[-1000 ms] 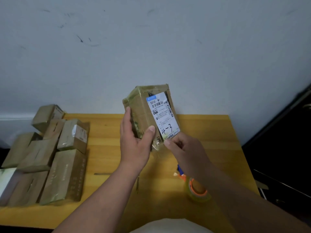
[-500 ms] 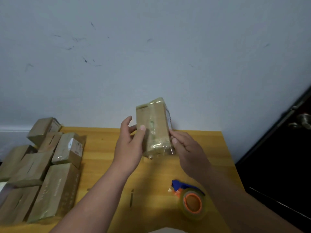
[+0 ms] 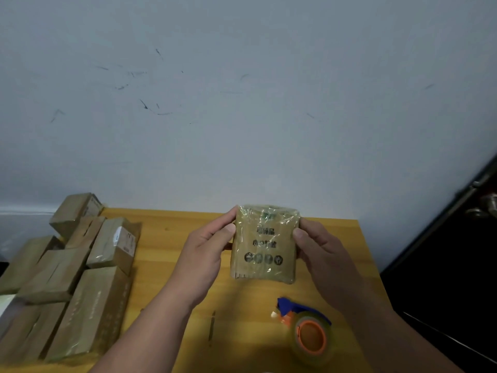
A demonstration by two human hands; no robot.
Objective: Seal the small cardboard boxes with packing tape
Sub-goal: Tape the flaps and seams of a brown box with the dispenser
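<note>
1. Small cardboard box [image 3: 265, 243]: held upright in the air above the far middle of the table, broad printed face toward the camera. Glossy clear tape wraps it, wrinkled along the top edge. Dark printed characters and a row of four round symbols show on the face; the characters are too blurred to read.
2. Left hand [image 3: 205, 254]: grips the box's left edge, thumb on the front face near the upper corner, fingers curled round behind.
3. Right hand [image 3: 321, 251]: grips the box's right edge in like fashion, thumb on the front, fingers behind and hidden by the box.
4. Tape dispenser [image 3: 306, 325]: lies on the table near the right forearm, below the box and well apart from it. Clear tape roll on an orange core, blue handle pointing toward the far left. The right forearm covers nothing of it.
5. Wooden table [image 3: 166, 265]: yellow-brown top, set against the wall. A dark slot-like mark lies between the forearms.
6. Stack of cardboard boxes [image 3: 70, 278]: piled at the table's left end, several overlapping, some glossy with tape; one bears a white label [image 3: 118, 235].
7. Wall [image 3: 242, 103]: pale, scuffed with dark marks.
8. Dark door [image 3: 457, 251]: at the right edge, with a metal handle.
</note>
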